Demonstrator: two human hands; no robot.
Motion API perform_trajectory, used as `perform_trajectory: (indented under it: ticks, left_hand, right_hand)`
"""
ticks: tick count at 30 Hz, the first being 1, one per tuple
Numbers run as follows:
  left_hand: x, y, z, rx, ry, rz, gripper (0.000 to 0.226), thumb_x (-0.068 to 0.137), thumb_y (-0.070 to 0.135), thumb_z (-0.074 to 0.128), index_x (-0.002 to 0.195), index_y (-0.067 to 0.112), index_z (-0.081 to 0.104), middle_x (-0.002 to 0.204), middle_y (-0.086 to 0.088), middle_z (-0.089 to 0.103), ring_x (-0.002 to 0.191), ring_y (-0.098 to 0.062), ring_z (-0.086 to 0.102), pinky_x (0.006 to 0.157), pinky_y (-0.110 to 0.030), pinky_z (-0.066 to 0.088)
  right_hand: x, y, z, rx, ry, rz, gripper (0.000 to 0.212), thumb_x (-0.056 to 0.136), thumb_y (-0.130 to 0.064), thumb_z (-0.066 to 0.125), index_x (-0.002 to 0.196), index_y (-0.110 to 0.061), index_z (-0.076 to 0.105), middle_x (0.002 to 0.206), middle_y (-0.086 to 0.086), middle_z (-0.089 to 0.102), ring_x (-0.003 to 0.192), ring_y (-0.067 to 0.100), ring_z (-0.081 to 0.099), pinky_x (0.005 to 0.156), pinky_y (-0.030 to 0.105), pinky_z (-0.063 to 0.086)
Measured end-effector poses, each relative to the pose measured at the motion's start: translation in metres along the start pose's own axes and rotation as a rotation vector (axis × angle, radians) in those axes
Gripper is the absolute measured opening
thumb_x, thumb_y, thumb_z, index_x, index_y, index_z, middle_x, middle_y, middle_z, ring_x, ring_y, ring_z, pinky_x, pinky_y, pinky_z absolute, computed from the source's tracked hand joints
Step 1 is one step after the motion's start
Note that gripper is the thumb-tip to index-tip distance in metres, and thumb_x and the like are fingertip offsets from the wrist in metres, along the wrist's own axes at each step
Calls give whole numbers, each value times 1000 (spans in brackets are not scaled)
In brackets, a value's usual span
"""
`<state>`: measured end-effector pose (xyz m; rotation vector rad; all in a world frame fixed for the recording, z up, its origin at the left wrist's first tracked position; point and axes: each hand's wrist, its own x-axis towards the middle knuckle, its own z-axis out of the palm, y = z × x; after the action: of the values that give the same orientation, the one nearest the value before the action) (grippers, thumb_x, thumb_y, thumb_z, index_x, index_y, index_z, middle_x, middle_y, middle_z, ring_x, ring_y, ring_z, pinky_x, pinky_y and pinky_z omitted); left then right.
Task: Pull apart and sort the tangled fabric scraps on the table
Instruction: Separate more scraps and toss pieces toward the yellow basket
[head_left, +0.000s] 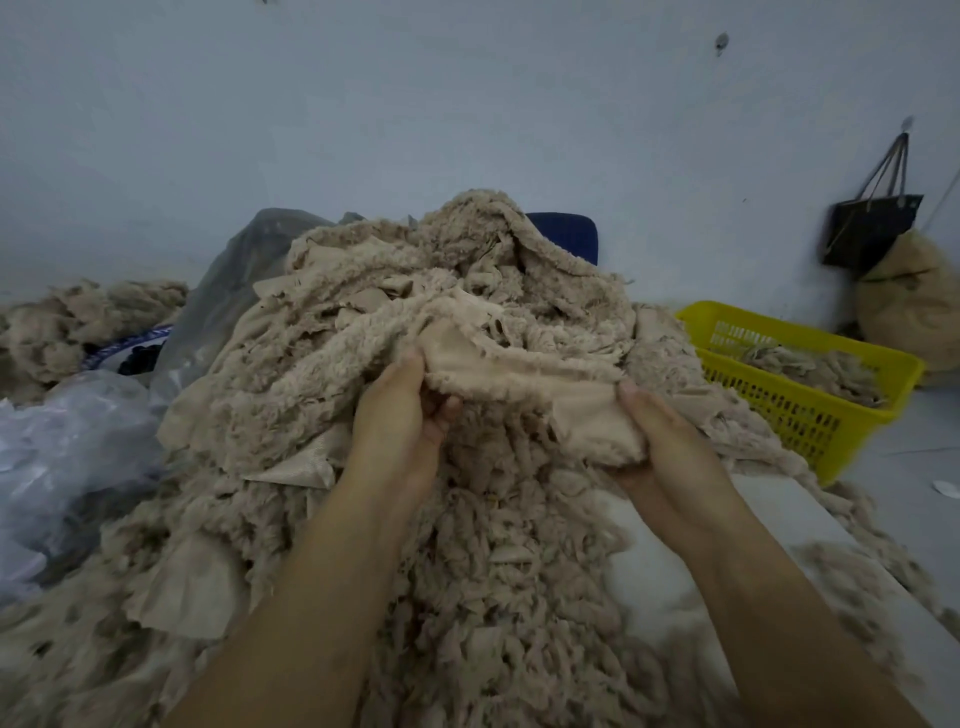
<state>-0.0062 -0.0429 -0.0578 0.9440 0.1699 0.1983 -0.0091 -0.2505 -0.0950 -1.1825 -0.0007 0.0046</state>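
A large heap of tangled beige fleece scraps covers the table in front of me. Both my hands hold one beige scrap with a smooth backing and a fuzzy edge, lifted off the front of the heap. My left hand grips its left end, fingers curled under the cloth. My right hand grips its right end, with the thumb on top and the fabric bunched in the palm. The scrap stretches between the two hands.
A yellow plastic basket holding some beige scraps stands at the right. Clear plastic bags lie at the left, with more fleece behind them. A dark bag hangs on the wall over a stuffed sack. Bare white table shows at the right.
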Motion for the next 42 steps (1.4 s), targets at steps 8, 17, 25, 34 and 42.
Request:
perform_trajectory:
  ticks: [8,17,25,34,42]
  left_hand:
    - [-30,-28,7,1057,-549,9,23,101,24,50,92,39,65,94,16,71,85,0,66,72,-16,49]
    - [-23,18,-12,1180,-36,750,23,100,25,51,117,22,66,113,10,61,107,-8,56,85,-29,48]
    - [15,37,-26,1522,173,507,22,102,30,49,110,16,64,98,-3,66,81,-18,60,65,-33,47]
    - [7,3,-28,1579,169,555,35,97,34,58,122,10,54,125,-11,54,114,-32,49,95,-46,44]
    - [-38,-41,5,1166,-570,444,20,100,25,55,83,21,65,76,9,63,71,1,58,59,-11,42]
  right_hand:
    - [-14,18,20,-339,-203,94,13,93,-41,61,103,-34,67,95,-5,77,89,13,74,71,25,60]
    - [26,-9,-27,594,153,-71,57,100,-54,44,131,-7,52,126,15,61,108,30,65,86,40,57]
    - [14,27,-2,198,143,247,35,103,-33,49,103,-5,69,101,11,72,86,19,71,71,29,55]
    - [-5,28,12,-20,-82,238,48,80,-43,65,104,-3,72,101,14,76,84,20,73,67,26,58]
    - [-8,33,28,74,-161,242,43,82,-51,61,99,-16,80,111,13,74,101,22,72,71,29,58]
